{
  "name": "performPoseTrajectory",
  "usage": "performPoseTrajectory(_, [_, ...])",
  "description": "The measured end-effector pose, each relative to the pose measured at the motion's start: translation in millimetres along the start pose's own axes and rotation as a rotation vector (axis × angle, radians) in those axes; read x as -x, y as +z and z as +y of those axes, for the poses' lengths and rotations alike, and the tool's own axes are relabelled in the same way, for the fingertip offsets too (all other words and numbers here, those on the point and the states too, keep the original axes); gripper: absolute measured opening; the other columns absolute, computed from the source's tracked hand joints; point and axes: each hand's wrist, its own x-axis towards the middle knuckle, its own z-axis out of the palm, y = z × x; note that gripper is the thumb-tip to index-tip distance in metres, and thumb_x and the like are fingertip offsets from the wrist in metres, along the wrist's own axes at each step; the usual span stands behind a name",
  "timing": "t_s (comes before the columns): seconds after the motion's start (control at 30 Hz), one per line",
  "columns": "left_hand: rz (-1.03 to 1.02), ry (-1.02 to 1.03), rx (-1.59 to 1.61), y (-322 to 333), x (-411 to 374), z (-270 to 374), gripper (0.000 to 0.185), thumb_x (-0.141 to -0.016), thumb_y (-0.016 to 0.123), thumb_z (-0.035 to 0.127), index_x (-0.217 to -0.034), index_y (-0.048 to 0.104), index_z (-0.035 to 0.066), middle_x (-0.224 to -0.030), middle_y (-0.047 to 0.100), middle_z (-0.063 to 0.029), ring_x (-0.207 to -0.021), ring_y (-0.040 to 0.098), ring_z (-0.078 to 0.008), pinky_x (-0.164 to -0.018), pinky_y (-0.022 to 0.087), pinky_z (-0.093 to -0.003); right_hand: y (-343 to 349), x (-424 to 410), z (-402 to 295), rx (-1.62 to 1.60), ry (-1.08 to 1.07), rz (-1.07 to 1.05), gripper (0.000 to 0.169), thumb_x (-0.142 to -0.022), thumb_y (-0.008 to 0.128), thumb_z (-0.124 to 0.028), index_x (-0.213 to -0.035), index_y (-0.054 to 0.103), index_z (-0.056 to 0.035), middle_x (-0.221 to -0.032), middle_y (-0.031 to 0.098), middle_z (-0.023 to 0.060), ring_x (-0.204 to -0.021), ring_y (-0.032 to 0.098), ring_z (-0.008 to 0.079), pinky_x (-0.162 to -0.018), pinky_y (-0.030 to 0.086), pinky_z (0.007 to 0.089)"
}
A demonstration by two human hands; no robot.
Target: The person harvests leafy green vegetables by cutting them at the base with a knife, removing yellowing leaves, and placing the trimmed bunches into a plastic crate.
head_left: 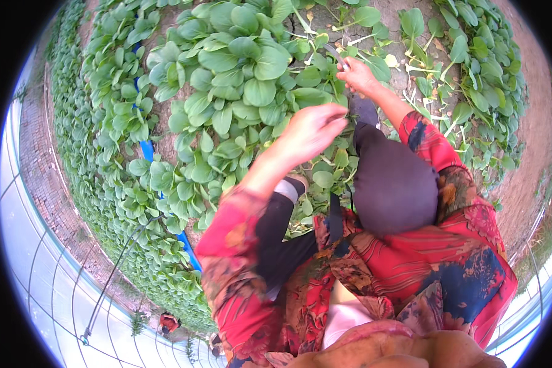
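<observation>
My right hand (359, 77) is closed around the handle of a small curved blade (335, 55), which points up and left over cut stems and loose leaves. My left hand (313, 131) is blurred, over the leaves in front of my knees; its fingers are bent, and whether they hold anything cannot be told. Beside it on the left stand dense leafy green plants (257, 64) with broad, rounded leaves. Loose leaves and pale stems (409, 69) lie on the soil to the right of my right hand.
A blue flat hose (147, 149) runs between the plant rows on the left. More leafy plants (487, 69) grow at the right beside bare soil (529, 115). My shoe (364, 110) rests near my right hand. A curved greenhouse wall with a brick path (39, 170) borders the left; another person (169, 322) is far off.
</observation>
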Motion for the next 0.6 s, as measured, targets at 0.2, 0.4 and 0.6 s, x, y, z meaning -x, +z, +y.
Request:
performPoseTrajectory(0.2, [0.447, -0.183, -0.342, 52.9, -139.4, -115.3, 0.038, -0.081, 0.057, 0.012, -0.118, 0.052, 0.002, -0.123, 0.051, -0.0221, -0.094, 0.061, -0.0357, -0.081, 0.050, -0.0410, 1.8, -1.7, 26.4, -0.414, 0.018, 0.342, 0.017, -0.084, 0.058, -0.020, -0.093, 0.051, -0.0077, -0.071, 0.055, 0.0000, -0.048, 0.050, 0.0067, -0.040, 0.040, 0.0220])
performPoseTrajectory(0.4, [0.473, -0.516, -0.523, 42.7, -146.9, -151.3, 0.053, -0.080, 0.060, 0.014, -0.128, 0.041, 0.004, -0.141, 0.028, -0.0227, -0.101, 0.058, -0.0378, -0.085, 0.049, -0.0422, -1.1, 35.6, 63.2, 0.105, -0.083, -0.006, 0.024, -0.089, 0.052, -0.026, -0.091, 0.047, -0.0025, -0.071, 0.057, 0.0127, -0.068, 0.060, 0.0261, -0.062, 0.047, 0.0374])
performPoseTrajectory(0.6, [0.605, -0.429, -0.458, 25.1, -131.6, -210.8, 0.026, -0.080, 0.062, 0.017, -0.103, 0.063, 0.004, -0.107, 0.060, -0.0149, -0.096, 0.060, -0.0320, -0.084, 0.047, -0.0383, 10.6, 12.9, 65.4, 0.511, -0.132, -0.131, 0.022, -0.087, 0.048, -0.021, -0.092, 0.046, 0.0011, -0.077, 0.061, 0.0217, -0.077, 0.059, 0.0412, -0.067, 0.047, 0.0483])
